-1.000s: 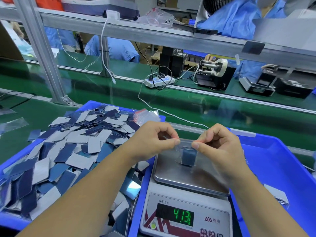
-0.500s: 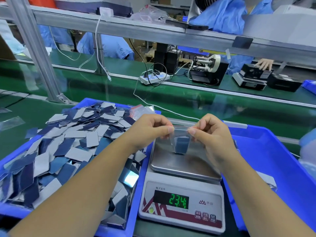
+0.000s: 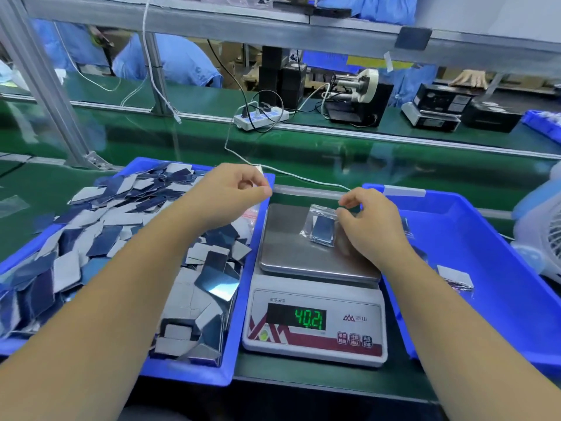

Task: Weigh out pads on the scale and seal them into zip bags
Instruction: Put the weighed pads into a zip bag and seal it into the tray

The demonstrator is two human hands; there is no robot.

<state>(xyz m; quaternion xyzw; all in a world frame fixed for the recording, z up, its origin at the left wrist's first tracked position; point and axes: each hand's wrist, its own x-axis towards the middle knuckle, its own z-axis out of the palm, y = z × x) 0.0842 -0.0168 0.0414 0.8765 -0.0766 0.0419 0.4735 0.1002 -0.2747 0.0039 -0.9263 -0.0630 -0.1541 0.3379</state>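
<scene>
A clear zip bag [image 3: 321, 228] with dark blue pads inside lies on the steel pan [image 3: 288, 253] of the white scale [image 3: 315, 341], which reads 40.21. My right hand [image 3: 365, 221] pinches the bag's top right corner. My left hand [image 3: 233, 189] hovers over the far right corner of the left blue bin [image 3: 239, 302], fingers curled and thumb against forefinger, with nothing visible in it. That bin is heaped with loose blue and grey pads [image 3: 121, 232]. Empty zip bags with a red strip [image 3: 252, 213] lie just under the left hand.
A second blue bin [image 3: 501, 238] stands right of the scale and holds a few filled bags [image 3: 455, 279]. A white fan [image 3: 543, 235] sits at the far right. Beyond runs a green conveyor with a power strip [image 3: 261, 118] and its white cable.
My left hand has let go of the bag's top and moved left over the pad bin. The bag has come down onto the pan in my right hand, and the reading rose from 23.4 to 40.21.
</scene>
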